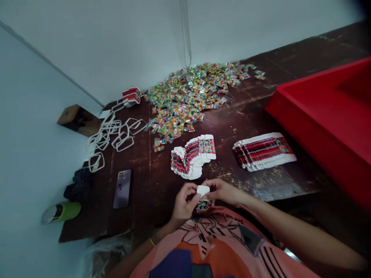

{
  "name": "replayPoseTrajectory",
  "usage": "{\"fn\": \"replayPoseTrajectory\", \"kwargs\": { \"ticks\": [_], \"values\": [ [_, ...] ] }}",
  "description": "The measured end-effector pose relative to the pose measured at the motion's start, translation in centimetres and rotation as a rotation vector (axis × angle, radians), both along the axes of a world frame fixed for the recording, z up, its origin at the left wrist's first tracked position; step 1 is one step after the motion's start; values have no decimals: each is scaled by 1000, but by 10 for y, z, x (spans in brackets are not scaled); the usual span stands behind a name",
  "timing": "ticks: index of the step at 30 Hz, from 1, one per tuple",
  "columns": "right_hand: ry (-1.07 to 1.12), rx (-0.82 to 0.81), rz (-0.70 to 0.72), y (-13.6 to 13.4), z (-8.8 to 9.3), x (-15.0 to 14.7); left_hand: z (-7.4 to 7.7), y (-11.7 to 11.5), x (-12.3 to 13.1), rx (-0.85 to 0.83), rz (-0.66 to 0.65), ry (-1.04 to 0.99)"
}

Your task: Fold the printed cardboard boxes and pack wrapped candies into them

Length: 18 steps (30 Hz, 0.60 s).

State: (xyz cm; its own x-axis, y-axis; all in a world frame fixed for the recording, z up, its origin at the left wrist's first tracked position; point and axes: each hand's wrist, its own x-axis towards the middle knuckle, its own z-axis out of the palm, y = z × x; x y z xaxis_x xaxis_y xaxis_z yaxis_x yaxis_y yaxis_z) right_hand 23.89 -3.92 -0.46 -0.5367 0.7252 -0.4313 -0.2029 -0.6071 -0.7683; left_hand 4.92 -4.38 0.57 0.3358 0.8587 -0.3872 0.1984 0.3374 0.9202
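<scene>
Close to my body, at the table's front edge, a small printed carton point(203, 205) with a white flap sits between my hands. My left hand point(185, 200) grips its left side with thumb and fingers. On the other side my right hand point(220, 192) pinches the carton near the white flap. Just beyond my hands lies a fanned pile of flat red-and-white printed cartons point(191, 156). A second row of such flat cartons point(263, 151) lies to the right. Farther back spreads a big heap of small wrapped candies point(185, 96).
A large red tray point(319, 112) stands at the right. On the left are white rubber-band-like loops point(116, 133), a phone point(122, 189), a green bottle point(62, 212), a dark cloth point(77, 185) and a brown box point(79, 119). A stack of red-and-white cartons point(131, 96) sits by the wall.
</scene>
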Motion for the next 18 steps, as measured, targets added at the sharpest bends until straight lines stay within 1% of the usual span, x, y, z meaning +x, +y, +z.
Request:
{"fn": "replayPoseTrajectory", "kwargs": {
  "ticks": [2, 4, 5, 7, 10, 12, 14, 16, 18],
  "values": [
    [-121, 253, 11, 3, 9, -2, -5, 2, 3, -207, 44, -187],
    [-230, 463, 2, 5, 17, -4, -10, 4, 5, -383, 45, -356],
    [-264, 524, 1, 6, 19, -5, -12, 4, 5, -434, 44, -425],
    [-305, 574, -6, 6, 20, -7, -15, 4, 2, -482, 26, -543],
    [-361, 665, 8, 6, 17, -8, -17, 2, -6, -465, -10, -661],
    [-386, 800, 92, 3, 16, -6, -20, -1, -11, -440, -22, -671],
    [-420, 931, 198, -2, 17, -4, -24, -3, -14, -405, -21, -654],
    [-480, 1013, 260, -5, 19, -3, -26, -3, -15, -367, -31, -613],
    [-469, 1060, 315, 4, 20, -1, -24, 2, -15, -310, -73, -502]
  ]
}}
